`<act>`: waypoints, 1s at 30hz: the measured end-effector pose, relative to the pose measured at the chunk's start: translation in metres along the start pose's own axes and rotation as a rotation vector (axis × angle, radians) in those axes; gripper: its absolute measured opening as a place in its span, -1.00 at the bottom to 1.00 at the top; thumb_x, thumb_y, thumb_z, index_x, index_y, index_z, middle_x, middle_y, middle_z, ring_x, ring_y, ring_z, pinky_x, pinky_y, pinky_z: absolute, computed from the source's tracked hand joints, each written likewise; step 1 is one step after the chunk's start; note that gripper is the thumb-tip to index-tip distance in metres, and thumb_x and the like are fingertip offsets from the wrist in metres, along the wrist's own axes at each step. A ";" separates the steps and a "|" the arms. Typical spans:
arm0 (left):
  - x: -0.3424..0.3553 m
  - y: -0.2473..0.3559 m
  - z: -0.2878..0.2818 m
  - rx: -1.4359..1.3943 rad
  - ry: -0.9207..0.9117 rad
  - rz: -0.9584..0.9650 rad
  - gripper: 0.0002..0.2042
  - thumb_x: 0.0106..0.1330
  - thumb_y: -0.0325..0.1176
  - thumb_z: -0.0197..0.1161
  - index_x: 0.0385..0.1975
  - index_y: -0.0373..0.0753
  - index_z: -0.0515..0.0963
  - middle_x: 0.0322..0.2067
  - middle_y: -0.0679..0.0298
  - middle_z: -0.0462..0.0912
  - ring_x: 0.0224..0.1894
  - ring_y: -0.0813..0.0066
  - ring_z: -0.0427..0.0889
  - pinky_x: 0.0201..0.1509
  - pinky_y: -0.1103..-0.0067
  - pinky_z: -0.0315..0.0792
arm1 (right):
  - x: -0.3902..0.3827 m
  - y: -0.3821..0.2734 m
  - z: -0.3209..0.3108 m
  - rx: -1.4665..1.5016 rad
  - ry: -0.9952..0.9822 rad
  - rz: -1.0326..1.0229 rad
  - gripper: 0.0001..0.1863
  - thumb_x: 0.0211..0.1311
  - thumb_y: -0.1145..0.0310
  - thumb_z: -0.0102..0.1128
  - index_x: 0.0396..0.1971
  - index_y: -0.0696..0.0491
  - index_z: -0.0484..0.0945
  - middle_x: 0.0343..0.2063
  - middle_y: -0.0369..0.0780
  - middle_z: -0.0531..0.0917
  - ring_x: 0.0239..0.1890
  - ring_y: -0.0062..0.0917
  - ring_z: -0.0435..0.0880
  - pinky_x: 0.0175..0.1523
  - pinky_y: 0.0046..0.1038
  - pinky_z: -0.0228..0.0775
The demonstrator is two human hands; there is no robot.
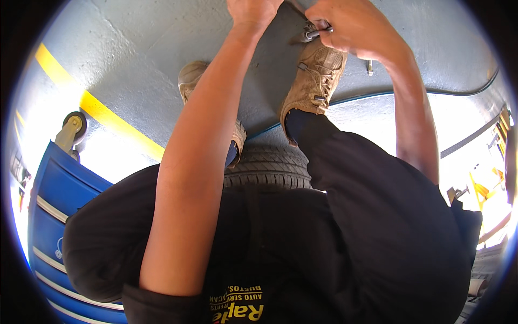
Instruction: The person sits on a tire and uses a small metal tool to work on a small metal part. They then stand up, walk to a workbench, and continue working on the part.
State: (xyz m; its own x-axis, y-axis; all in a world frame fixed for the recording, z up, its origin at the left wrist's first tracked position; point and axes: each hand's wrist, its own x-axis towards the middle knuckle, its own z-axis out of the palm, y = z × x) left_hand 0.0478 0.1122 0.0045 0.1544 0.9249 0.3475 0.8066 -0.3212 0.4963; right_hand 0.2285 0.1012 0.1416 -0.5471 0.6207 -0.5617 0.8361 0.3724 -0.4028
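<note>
My right hand [353, 27] is closed around a small metal tool [312, 34] with a bright shaft, held near the top of the view just above my right shoe [315, 81]. My left hand [252, 12] reaches up beside it and is cut off by the top edge, so its fingers are hidden. It rests against a dark flat surface [288, 24] between the two hands. A black tyre [267, 168] lies on the floor under my legs, with my left shoe [191, 75] on its far side.
A blue tool cabinet [56, 216] on castors stands at the left. A yellow line [100, 110] crosses the grey concrete floor. A thin hose [410, 93] runs along the floor to the right, a loose bolt [370, 67] lies near it, and yellow equipment [485, 189] sits at the right rim.
</note>
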 end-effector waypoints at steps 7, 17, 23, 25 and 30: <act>-0.003 -0.003 -0.004 0.024 -0.017 -0.013 -0.85 0.39 -0.22 0.49 -0.26 -0.15 0.77 -0.22 0.21 0.76 -0.08 0.02 0.68 0.00 0.18 0.63 | -0.003 -0.007 0.005 -0.048 0.036 0.005 -0.87 0.03 0.36 0.36 -0.46 0.09 0.69 -0.48 -0.04 0.72 -0.31 0.03 0.77 -0.18 0.02 0.58; -0.001 0.003 -0.001 0.005 -0.026 -0.003 -0.85 0.39 -0.23 0.49 -0.25 -0.16 0.76 -0.22 0.20 0.76 -0.08 0.02 0.68 0.00 0.17 0.63 | -0.004 -0.006 0.023 -0.010 0.051 -0.008 -0.88 0.04 0.37 0.35 -0.47 0.10 0.69 -0.51 -0.03 0.71 -0.31 0.02 0.78 -0.18 0.01 0.59; -0.002 0.000 0.000 0.005 -0.017 -0.006 -0.85 0.39 -0.23 0.49 -0.24 -0.15 0.77 -0.23 0.20 0.76 -0.09 0.01 0.68 0.00 0.18 0.62 | -0.011 -0.003 -0.002 -0.022 0.032 0.023 -0.89 0.02 0.37 0.35 -0.48 0.09 0.67 -0.51 -0.04 0.71 -0.32 0.04 0.77 -0.22 0.02 0.57; 0.001 0.002 0.003 -0.015 -0.005 0.006 -0.85 0.39 -0.23 0.49 -0.24 -0.15 0.76 -0.23 0.21 0.76 -0.09 0.02 0.68 0.00 0.18 0.62 | -0.004 0.004 0.018 -0.006 0.079 -0.029 -0.89 0.01 0.37 0.35 -0.49 0.08 0.66 -0.51 -0.03 0.71 -0.33 0.04 0.76 -0.23 0.03 0.55; -0.001 0.002 0.000 0.005 -0.010 -0.011 -0.86 0.39 -0.23 0.49 -0.26 -0.14 0.76 -0.23 0.21 0.75 -0.10 0.03 0.67 -0.02 0.18 0.63 | -0.005 0.003 0.009 0.018 0.101 -0.005 -0.91 -0.01 0.38 0.35 -0.49 0.06 0.66 -0.52 -0.04 0.70 -0.35 0.04 0.75 -0.25 0.04 0.53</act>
State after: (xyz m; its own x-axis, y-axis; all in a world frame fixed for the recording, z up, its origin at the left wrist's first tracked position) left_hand 0.0487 0.1107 0.0053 0.1513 0.9301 0.3347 0.8110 -0.3104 0.4960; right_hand 0.2329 0.0927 0.1368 -0.5438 0.6857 -0.4839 0.8318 0.3639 -0.4192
